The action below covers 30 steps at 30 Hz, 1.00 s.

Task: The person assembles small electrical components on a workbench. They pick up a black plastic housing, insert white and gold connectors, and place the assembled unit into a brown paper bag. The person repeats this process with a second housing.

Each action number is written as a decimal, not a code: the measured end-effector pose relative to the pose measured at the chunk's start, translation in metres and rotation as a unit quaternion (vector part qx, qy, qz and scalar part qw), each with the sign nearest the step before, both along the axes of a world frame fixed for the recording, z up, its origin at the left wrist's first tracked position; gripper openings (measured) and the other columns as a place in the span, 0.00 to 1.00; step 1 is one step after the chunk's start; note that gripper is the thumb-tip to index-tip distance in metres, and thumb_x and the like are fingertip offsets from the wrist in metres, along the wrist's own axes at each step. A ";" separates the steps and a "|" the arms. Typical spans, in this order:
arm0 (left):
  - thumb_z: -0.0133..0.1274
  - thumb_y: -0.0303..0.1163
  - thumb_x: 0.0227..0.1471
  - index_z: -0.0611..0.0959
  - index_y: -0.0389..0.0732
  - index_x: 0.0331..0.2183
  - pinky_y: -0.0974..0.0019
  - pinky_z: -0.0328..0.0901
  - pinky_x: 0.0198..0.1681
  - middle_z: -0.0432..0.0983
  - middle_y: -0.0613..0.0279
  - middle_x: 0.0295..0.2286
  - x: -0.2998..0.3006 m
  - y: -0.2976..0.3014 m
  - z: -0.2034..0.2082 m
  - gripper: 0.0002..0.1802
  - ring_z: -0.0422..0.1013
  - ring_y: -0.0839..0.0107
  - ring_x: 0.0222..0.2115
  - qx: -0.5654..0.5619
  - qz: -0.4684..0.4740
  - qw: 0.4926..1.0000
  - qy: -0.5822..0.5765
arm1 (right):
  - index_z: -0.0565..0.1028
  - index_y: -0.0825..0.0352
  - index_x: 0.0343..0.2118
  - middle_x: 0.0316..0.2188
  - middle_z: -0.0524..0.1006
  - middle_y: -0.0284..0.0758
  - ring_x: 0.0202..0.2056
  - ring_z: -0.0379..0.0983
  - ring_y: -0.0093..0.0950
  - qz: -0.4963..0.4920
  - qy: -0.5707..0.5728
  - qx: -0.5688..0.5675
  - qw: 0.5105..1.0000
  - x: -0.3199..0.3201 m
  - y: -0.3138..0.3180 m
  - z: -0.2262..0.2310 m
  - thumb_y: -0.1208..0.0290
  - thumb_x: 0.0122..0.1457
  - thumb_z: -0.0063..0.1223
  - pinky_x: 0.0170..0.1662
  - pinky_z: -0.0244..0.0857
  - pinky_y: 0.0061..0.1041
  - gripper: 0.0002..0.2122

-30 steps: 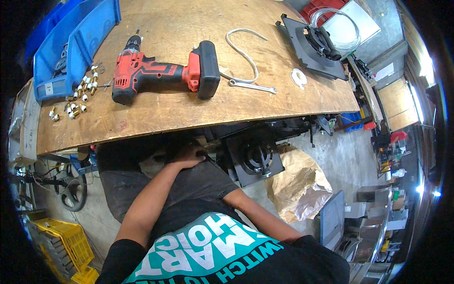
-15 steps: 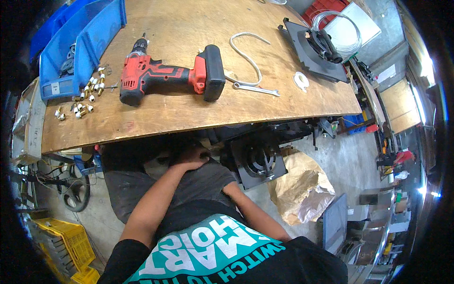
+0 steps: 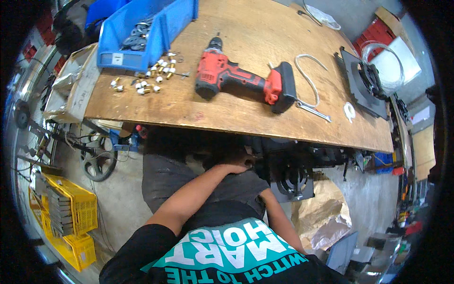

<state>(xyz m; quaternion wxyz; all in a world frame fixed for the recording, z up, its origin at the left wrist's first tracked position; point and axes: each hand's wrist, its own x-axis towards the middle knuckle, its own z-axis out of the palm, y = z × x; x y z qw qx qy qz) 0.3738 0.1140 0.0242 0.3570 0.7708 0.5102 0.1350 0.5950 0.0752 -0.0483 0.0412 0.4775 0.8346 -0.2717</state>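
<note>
My left hand [image 3: 235,168] rests on my dark trousers [image 3: 203,184], in the shadow below the table's front edge. Its fingers are too dark to make out. My right forearm [image 3: 279,210] runs down beside my right thigh, and the hand at its end is hidden. Just past that thigh, under the table, is a black square plate with a round ring [image 3: 291,182]. Above my hands, on the wooden table [image 3: 156,111], lies a red and black cordless drill [image 3: 231,80]. A combination wrench [image 3: 313,111] and a bent white tube [image 3: 307,80] lie right of it.
Blue bin [image 3: 124,60] with grey washers stands at the table's left, beside several brass-and-white fittings [image 3: 149,87]. Right: white tape roll [image 3: 349,111], black plate [image 3: 362,83], wire coil [image 3: 399,71]. On the floor: brown paper bag [image 3: 321,208], yellow crates [image 3: 85,208], black wheel [image 3: 98,163].
The view has swung left, so the table and drill appear farther right, and more of the left side shows. My hands keep their places at my lap and thigh.
</note>
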 end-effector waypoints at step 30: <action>0.58 0.38 0.47 0.79 0.53 0.50 0.50 0.65 0.51 0.72 0.44 0.46 -0.004 -0.016 0.017 0.25 0.68 0.46 0.49 0.025 0.026 0.998 -0.054 | 0.74 0.65 0.50 0.50 0.76 0.43 0.52 0.71 0.41 -0.129 0.125 0.039 0.983 0.027 -0.053 0.038 0.61 0.58 0.52 0.56 0.64 0.35 0.19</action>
